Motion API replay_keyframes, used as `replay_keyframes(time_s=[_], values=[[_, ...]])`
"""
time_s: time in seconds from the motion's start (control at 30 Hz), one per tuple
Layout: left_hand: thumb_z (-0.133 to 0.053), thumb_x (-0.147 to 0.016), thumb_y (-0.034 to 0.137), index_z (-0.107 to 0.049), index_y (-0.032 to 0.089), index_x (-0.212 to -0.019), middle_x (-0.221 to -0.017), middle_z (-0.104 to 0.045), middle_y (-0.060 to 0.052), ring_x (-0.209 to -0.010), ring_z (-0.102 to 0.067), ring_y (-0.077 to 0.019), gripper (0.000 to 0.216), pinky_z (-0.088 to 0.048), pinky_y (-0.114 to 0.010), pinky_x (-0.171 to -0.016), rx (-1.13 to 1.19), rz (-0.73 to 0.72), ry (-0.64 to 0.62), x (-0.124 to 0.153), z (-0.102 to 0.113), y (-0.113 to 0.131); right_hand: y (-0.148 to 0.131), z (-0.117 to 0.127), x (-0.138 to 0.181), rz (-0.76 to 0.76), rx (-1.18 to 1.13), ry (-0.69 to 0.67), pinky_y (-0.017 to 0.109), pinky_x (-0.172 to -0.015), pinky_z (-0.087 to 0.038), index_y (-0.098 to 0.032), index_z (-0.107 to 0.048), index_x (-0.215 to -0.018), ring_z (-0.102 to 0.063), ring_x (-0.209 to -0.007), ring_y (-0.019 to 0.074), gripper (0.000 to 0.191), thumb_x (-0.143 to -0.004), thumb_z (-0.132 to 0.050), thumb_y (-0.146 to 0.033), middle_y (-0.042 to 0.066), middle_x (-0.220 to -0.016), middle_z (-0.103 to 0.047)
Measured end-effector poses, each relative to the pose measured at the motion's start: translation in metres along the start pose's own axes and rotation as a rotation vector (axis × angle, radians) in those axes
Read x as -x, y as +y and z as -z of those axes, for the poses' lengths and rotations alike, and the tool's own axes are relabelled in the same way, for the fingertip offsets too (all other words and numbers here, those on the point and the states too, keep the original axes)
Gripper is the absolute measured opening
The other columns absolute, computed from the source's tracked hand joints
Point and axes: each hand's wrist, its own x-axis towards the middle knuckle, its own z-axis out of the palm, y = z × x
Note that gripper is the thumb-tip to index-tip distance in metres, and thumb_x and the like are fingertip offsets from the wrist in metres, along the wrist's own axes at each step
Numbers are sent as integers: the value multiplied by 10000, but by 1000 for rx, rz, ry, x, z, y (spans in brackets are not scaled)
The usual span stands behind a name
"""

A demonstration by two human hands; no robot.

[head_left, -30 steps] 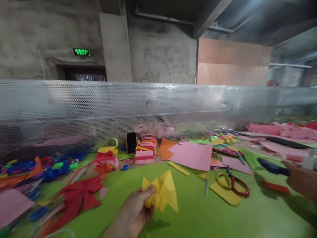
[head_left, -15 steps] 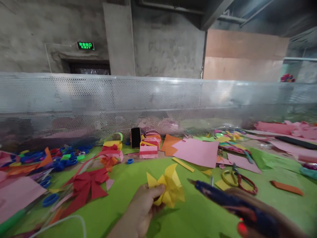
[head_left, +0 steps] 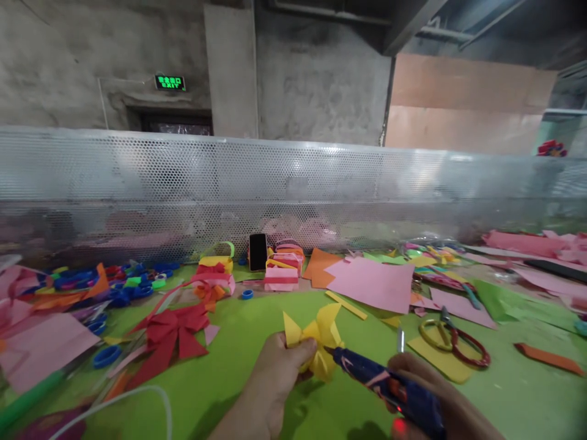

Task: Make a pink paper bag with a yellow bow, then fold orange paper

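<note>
Over the green table (head_left: 238,327), left hand (head_left: 280,370): pinches yellow folded-paper bow (head_left: 327,322).
Right hand (head_left: 435,377): wraps dark-blue plastic glue gun (head_left: 373,374), dark nozzle (head_left: 331,351) at bow (perhaps touching).
Left thumb (head_left: 303,351): a nozzle slip could burn it.

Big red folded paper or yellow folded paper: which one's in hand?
The yellow folded paper, pinched in the left hand beside the glue gun; the red folded paper lies apart on the green tabletop.

The folded piece (head_left: 328,322) is yellow, the glue gun (head_left: 364,368) navy and pink.
</note>
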Motion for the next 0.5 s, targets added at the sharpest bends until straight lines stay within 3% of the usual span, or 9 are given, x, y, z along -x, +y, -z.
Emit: replay_keyframes(time_s=[0.33,0.5], values=[[-694,-690,202,-604,110,-898,-911,-723,-120,-742,-666,-182,244,-509,-291,-665,-4,-41,-65,-1,1,-4,-4,-9,1,23,2,146,272,-647,-497,-268,-661,-873,-626,-769,212,237,-751,-660,-471,59,-893,-642],[-715,-663,234,-619,108,-922,-931,-723,-120,-781,-672,-199,304,-513,-302,-685,-14,-42,-89,-4,2,-7,-4,-6,1,37,29,94,248,-600,-495,-260,-661,-905,-629,-705,181,211,-745,-682,-396,49,-897,-647]])
